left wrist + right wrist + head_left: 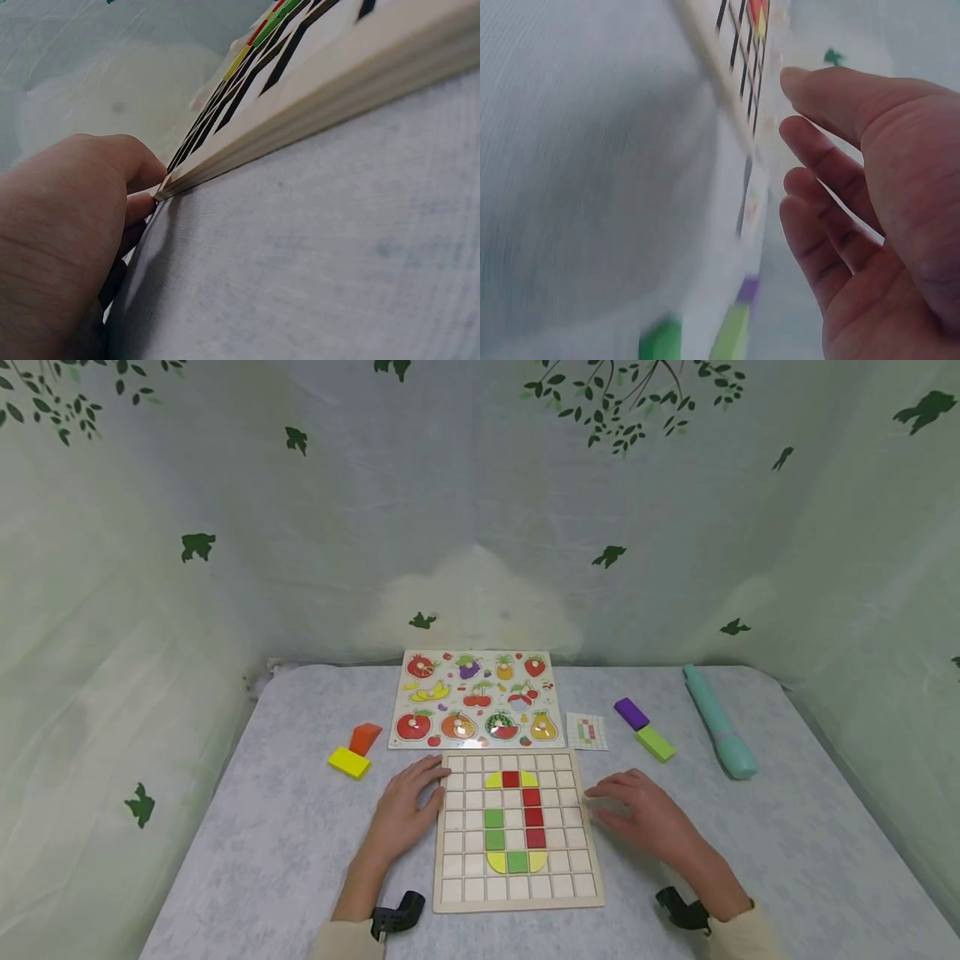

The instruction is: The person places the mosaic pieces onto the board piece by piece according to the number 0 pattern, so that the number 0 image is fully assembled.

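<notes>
A wooden grid board (450, 889) with a raised rim lies flat on the table. Yellow rounded pieces (497, 862), red squares (533, 817) and green squares (494, 839) form a ring-like figure in its cells. On the board's left edge, near the upper corner, rest the fingertips and thumb of my left hand (405, 814); the left wrist view shows the thumb tip (159, 171) at the rim. My right hand (645, 818) hovers by the right edge, fingers loosely bent and holding nothing. A gap separates its fingertips from the board in the right wrist view.
Behind the board lies a fruit picture puzzle (483, 681), beside a small pattern card (587, 732). Orange (365, 739) and yellow blocks (349, 763) sit at left, purple (632, 714) and lime-green blocks (656, 744) at right. A teal tube-shaped object (720, 727) lies farther right.
</notes>
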A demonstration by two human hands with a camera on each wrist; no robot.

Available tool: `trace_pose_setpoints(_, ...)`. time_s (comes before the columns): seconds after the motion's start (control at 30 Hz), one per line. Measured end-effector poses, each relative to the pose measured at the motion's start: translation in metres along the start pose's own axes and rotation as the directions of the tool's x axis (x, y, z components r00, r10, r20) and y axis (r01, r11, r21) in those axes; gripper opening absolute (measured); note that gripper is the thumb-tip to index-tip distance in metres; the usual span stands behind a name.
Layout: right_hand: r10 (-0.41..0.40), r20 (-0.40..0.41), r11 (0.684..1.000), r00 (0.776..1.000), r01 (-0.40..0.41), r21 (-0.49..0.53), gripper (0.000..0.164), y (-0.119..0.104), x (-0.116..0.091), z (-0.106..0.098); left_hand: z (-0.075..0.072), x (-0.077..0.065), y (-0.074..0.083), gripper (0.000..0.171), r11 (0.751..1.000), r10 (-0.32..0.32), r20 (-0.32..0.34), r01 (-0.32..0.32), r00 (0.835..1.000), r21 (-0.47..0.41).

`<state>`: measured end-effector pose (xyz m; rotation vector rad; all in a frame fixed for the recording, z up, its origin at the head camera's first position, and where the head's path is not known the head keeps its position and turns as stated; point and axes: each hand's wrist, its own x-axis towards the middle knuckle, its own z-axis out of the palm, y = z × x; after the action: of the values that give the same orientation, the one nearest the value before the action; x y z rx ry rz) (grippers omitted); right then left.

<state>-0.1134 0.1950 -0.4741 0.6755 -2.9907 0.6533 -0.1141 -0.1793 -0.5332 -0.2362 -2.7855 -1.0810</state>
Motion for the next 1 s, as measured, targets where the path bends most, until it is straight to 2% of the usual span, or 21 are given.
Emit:
trace_pose_setpoints(0.2,0.002,-0.019,1.000,1.000,-0.002,0.003,0.032,0.031,-0.019,-0.010,0.001,-0.001,-0.001,0.033,1.000,0.005,-0.002,-0.005,1.000,0.000)
trace_pose_setpoints(0.57,0.133,0.053,0.991,0.990,-0.132,-0.032,0.035,0.069,-0.044,-0.017,-0.001,0.000,0.003,0.034,1.000,-0.019,0.007,0.019,1.000,0.010)
trace_pose_setpoints(0.87,0.151,0.008,0.988,0.988,-0.151,0.031,0.029,0.073,-0.048,-0.015,0.000,0.001,0.002,0.034,1.000,-0.019,0.010,0.019,1.000,0.008)
trace_pose_setpoints(1.0,0.095,-0.046,0.994,0.994,-0.092,0.058,0.028,0.066,-0.042,-0.013,0.000,0.001,0.002,0.034,1.000,-0.019,0.007,0.019,1.000,0.006)
